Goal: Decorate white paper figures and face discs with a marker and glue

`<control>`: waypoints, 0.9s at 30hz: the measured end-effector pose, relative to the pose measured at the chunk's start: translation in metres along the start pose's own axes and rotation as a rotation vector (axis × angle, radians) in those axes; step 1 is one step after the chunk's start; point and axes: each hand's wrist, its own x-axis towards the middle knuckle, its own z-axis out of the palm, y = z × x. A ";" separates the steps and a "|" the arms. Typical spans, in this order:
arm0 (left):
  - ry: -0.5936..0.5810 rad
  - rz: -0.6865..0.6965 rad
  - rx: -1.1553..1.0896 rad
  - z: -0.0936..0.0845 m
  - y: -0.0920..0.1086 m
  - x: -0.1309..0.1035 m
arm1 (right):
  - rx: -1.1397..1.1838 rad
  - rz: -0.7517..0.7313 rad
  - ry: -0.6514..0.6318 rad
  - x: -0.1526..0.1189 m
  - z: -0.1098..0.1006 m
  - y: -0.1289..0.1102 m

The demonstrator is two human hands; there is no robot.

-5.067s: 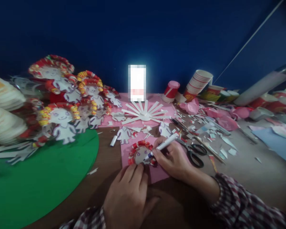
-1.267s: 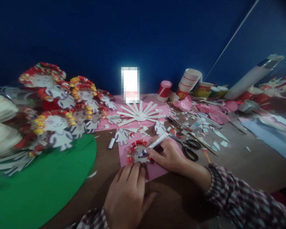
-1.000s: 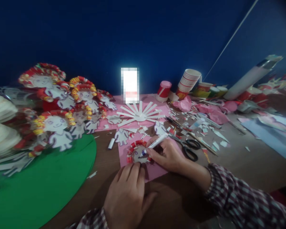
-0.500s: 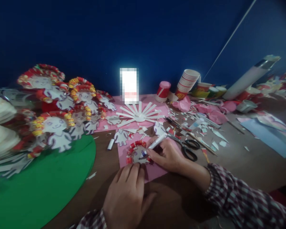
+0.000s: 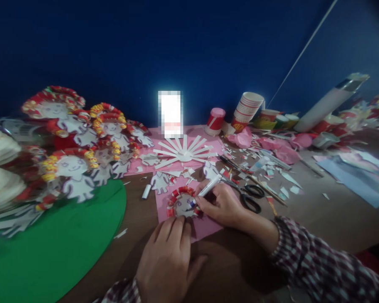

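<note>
A white marker (image 5: 209, 188) is gripped in my right hand (image 5: 222, 204), its purple tip on a round paper doll face (image 5: 181, 206). Two drawn eyes show on that face, and red paper curls (image 5: 171, 201) ring it. Stretched out flat, my left hand (image 5: 169, 259) rests with its fingertips at the face's lower edge, the thumb spread to the side. Beneath the face lies a sheet of pink paper (image 5: 208, 229). The marker's cap (image 5: 146, 192) is on the table to the left. Cut-out paper doll bodies (image 5: 160, 182) lie just behind the face.
Finished-looking dolls (image 5: 71, 166) crowd the left beside a green round board (image 5: 82, 240). Black-handled scissors (image 5: 252, 198) lie right of my hand among paper scraps. A fan of white strips (image 5: 185, 156), a red cup (image 5: 215, 122) and stacked paper cups (image 5: 248, 110) stand behind.
The marker tip has shifted slightly to the right on the face, with my right hand following a little. My left hand stays in place.
</note>
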 end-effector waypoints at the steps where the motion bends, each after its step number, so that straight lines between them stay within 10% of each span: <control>1: -0.001 -0.001 -0.002 0.000 0.000 0.000 | 0.008 0.000 0.001 0.000 0.000 0.001; 27: 0.008 -0.033 -0.065 0.001 0.001 -0.001 | 0.226 -0.035 0.151 0.001 0.007 0.015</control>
